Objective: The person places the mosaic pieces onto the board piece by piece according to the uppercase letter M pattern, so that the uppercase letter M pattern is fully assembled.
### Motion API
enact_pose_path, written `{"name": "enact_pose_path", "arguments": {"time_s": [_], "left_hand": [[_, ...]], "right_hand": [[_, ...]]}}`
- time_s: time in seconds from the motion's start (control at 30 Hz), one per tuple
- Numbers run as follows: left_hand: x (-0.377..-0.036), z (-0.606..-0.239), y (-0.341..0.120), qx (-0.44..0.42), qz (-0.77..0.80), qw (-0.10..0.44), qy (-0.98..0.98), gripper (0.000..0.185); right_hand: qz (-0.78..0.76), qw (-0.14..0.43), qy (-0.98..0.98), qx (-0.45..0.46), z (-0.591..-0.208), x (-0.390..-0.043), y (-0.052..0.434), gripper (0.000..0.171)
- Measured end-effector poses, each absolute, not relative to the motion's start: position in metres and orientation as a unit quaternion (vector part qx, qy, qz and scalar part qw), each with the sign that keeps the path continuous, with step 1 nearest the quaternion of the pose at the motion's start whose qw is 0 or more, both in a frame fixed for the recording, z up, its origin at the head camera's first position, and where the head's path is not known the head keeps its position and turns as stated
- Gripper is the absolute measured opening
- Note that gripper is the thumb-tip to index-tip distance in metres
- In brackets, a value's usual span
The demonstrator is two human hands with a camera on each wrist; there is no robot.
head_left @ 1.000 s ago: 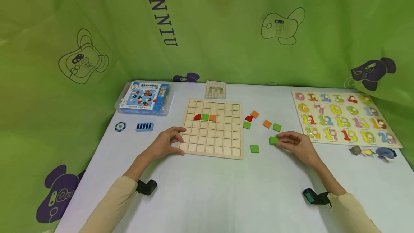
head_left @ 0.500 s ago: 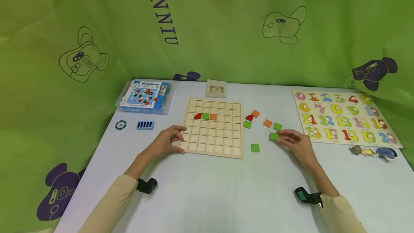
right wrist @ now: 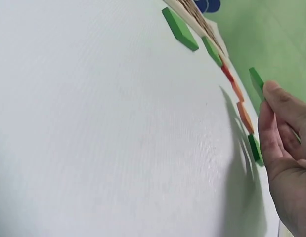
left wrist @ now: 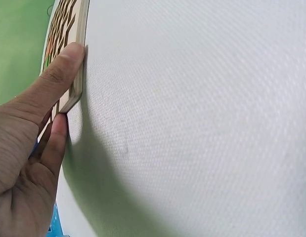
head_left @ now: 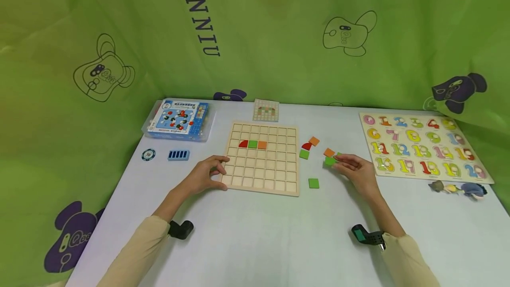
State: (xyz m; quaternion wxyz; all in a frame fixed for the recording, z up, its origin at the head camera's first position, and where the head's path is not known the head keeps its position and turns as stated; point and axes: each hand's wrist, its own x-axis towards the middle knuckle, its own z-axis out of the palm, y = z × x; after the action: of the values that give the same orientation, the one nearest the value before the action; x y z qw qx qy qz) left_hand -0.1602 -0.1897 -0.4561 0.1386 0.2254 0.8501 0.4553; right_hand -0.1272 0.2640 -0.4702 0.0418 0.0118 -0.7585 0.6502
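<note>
Since a second ago the right hand point(head_left: 354, 169) has carried its green tile point(head_left: 330, 160) up off the table point(head_left: 259, 234) and leftward, toward the grid board point(head_left: 260, 158); the left hand has not shifted.

Right of the board, the tile is pinched between thumb and fingertips point(right wrist: 271, 91), clear of the cloth, just beside an orange tile point(head_left: 329, 152). The left hand point(head_left: 203, 176) grips the board's near left corner, thumb point(left wrist: 61, 69) pressed on its edge, fingers curled. Another green tile point(head_left: 313, 183) lies just right of the board.
</note>
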Motion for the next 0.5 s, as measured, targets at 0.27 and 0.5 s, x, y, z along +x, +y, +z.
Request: {"name": "enact_pose_path", "arguments": {"time_s": [0.27,0.5], "left_hand": [[-0.160,-0.458,-0.190,0.221,0.450,0.140,0.854,0.034],[-0.160,-0.457,-0.190,0.215,0.458,0.145,0.850,0.034]], "right_hand": [[0.643,0.060,-0.763,0.011,-0.469,-0.137,0.246,0.037],[0.630,0.063,-0.774,0.011,-0.470,-0.145,0.232,0.034]]}}
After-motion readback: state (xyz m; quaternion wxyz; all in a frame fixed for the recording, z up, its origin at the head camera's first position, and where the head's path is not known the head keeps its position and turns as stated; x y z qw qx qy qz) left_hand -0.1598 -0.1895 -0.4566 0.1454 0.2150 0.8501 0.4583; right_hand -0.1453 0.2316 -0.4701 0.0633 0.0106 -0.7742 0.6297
